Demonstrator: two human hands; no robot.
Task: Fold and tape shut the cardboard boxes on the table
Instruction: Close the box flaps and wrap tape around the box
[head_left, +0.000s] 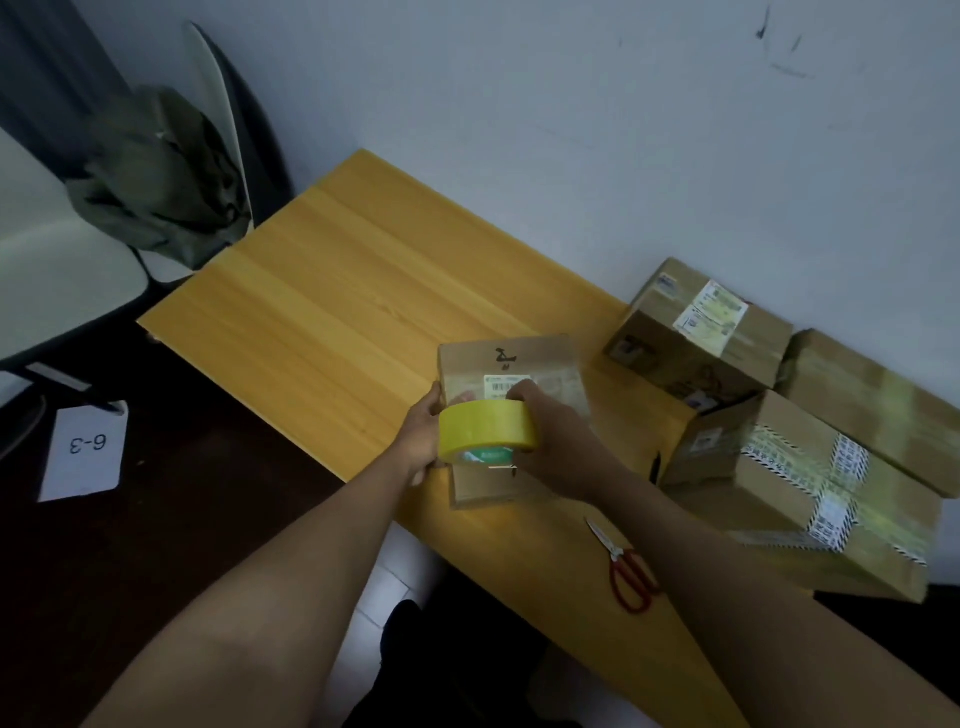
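A small cardboard box (511, 364) with a barcode label lies near the front edge of the yellow wooden table (337, 291). Over its near half hovers a yellow roll of tape (485, 428). My right hand (550, 436) grips the roll from the right, fingers curled over its top. My left hand (423, 434) sits at the roll's left side, against the box's left edge, fingers curled toward the roll; its exact hold is partly hidden.
Red-handled scissors (626, 566) lie on the table by my right forearm. Three taped cardboard boxes (696, 332) (800, 493) (878, 400) are piled at the right against the wall. A white chair (62, 270) with a green bag (156, 171) stands left; a paper marked 6-3 (85, 452) lies on the floor.
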